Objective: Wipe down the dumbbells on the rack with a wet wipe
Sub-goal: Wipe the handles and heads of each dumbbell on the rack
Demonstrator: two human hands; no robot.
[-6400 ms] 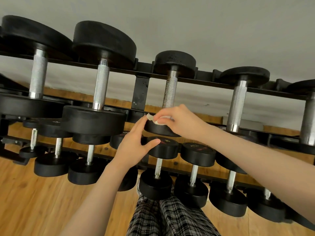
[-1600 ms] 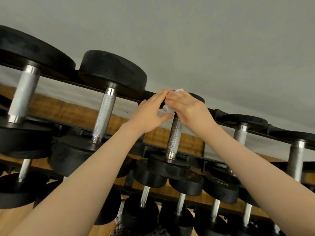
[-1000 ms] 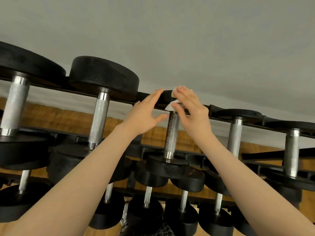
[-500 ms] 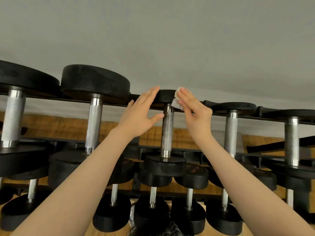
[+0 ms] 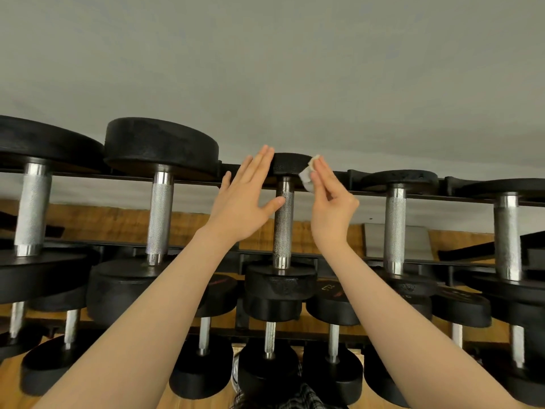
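Head view, rack point(image 5: 368, 192) holding dumbbells, right hand point(image 5: 330, 202) pressing wipe point(image 5: 306, 176)

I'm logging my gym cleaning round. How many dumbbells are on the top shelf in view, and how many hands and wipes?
top-shelf dumbbells: 5
hands, left hand and right hand: 2
wet wipe: 1
Total: 8
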